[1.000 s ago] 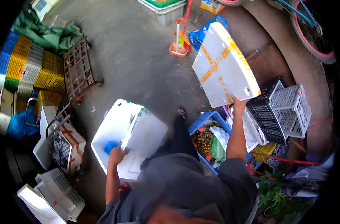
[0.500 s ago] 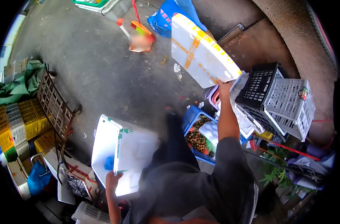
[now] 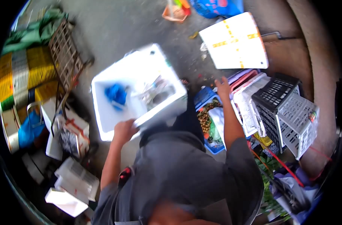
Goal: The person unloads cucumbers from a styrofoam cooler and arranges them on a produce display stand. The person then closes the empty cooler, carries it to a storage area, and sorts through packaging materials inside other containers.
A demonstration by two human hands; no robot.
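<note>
My left hand [image 3: 125,130] is closed on the near rim of a white foam box [image 3: 103,129]. The box is tilted so its inside faces me; a crumpled blue plastic bag [image 3: 116,94] and some pale wrapping [image 3: 156,93] lie in it. My right hand [image 3: 223,87] has its fingers apart and holds nothing. Just beyond it, apart from the fingers, is a white foam lid [image 3: 238,54] with yellow tape. Below the right hand stands a blue crate [image 3: 201,98] with small brown produce and a green bag inside.
Black [image 3: 278,90] and grey [image 3: 296,112] plastic crates stand at the right by a wall. A metal cart [image 3: 64,45] and yellow crates [image 3: 39,65] are at the left. A dustpan [image 3: 174,14] and a blue bag [image 3: 219,6] lie on the floor ahead.
My right hand has let go of the foam lid, which is now beyond the fingers. My left hand has raised and turned the foam box, so its contents show.
</note>
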